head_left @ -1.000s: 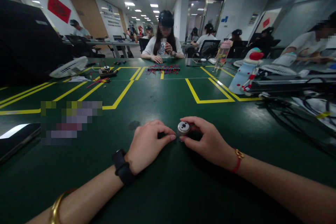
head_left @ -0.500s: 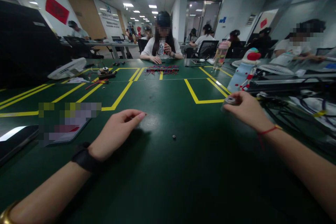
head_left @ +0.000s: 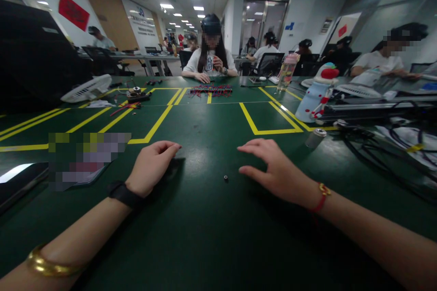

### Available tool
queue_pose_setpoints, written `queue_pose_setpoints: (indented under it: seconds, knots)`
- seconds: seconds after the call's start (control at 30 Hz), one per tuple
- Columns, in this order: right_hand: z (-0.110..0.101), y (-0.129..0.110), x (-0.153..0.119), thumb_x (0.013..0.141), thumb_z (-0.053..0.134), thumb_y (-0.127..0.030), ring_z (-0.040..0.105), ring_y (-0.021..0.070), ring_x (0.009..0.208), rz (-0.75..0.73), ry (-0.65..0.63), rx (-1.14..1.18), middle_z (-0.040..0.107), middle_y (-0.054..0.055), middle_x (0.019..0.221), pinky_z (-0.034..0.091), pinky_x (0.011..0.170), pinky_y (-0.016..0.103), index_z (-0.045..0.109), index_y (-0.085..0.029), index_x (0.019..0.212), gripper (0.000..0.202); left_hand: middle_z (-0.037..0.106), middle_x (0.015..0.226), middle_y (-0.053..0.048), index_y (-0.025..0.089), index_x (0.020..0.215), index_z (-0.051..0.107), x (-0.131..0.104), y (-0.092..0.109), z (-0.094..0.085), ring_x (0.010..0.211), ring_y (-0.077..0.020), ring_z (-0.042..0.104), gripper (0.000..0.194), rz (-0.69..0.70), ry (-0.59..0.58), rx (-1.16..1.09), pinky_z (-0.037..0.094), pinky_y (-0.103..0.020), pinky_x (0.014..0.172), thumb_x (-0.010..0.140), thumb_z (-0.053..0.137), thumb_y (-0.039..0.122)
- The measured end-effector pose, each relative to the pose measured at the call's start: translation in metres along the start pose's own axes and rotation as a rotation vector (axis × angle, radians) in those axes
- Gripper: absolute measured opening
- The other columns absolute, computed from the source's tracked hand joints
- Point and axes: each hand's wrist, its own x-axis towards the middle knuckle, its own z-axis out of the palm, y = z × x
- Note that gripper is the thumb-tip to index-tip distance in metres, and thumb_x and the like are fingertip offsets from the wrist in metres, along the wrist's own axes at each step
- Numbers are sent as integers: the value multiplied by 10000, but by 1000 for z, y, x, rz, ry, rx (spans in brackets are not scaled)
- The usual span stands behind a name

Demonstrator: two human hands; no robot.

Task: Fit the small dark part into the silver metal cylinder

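Observation:
My left hand [head_left: 152,167] is closed in a pinch just above the green table [head_left: 205,236]. A tiny dark spot shows at its fingertips, too small to make out. My right hand [head_left: 273,168] is open, thumb and fingers apart, with nothing between them. It hovers right of a small dark ring-shaped part [head_left: 226,178] with a pale centre, which lies on the table between my hands. Beyond my right hand a silvery metal cylinder [head_left: 316,137] stands on the table, apart from the fingers.
A blue bottle [head_left: 312,97] and black cables [head_left: 362,145] are at the right. At the left lie a phone-like slab [head_left: 23,184] and a partly blurred flat item [head_left: 92,163]. Coloured wired parts [head_left: 211,91] lie before a person [head_left: 210,54] seated opposite. Yellow tape [head_left: 160,120] marks the table.
My right hand has let go of the metal cylinder, leaving it on the table, and has moved left and opened. My left hand has shifted slightly left, still pinched.

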Motion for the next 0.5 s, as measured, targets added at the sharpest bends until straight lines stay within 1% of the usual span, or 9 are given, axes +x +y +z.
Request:
queue_pose_setpoints:
  seconds: [0.03,0.1,0.2,0.27,0.33,0.4,0.47,0.5]
  knots:
    - [8,-12,0,842,527,-481,472,209,1100,-46,-74,50,544,61,1237,380,928,395,548,-274,1258,465,618,677,-4,221,853,714,0,0,0,566,-145,507,330,1,0,8,358,-249,489,725,612,507]
    - [21,-26,-2,857,522,-451,475,203,1078,-108,-163,79,554,43,1226,375,902,390,571,-310,1235,406,626,669,2,225,853,714,0,0,1,557,-145,512,334,0,-4,20,363,-254,495,723,608,514]
    - [29,-27,-4,882,508,-384,499,178,1010,-126,-189,77,615,17,1101,365,866,365,673,-303,1025,233,637,656,5,225,852,718,0,0,1,542,-148,519,341,-3,-4,32,362,-257,495,714,605,517]
    - [25,-19,-3,889,504,-340,526,151,947,-93,-164,88,643,9,1006,372,832,332,683,-266,927,198,646,660,5,225,852,719,0,1,1,544,-150,525,346,-4,-6,40,361,-255,496,711,606,520]
    - [13,-5,1,895,495,-309,551,132,904,-40,-89,71,655,10,963,384,812,305,673,-235,925,195,655,681,3,222,856,716,0,1,1,568,-155,537,353,-4,-9,50,364,-251,506,715,605,526]
    - [-8,18,4,892,491,-314,566,135,905,51,42,-33,659,24,973,392,817,295,668,-209,957,216,653,693,0,216,861,712,0,1,0,589,-159,541,363,-3,-10,61,361,-246,510,723,602,533]
    - [-34,49,4,880,495,-343,570,157,923,216,148,-232,660,41,997,391,819,298,674,-195,972,250,638,680,0,209,874,708,0,0,0,585,-157,535,374,-2,-13,67,353,-242,503,732,594,536]
    - [-47,65,3,870,499,-356,571,172,921,318,156,-339,662,49,1001,389,803,304,681,-193,972,265,631,671,1,207,878,706,0,0,0,577,-155,528,377,-1,-15,68,348,-241,499,734,592,537]
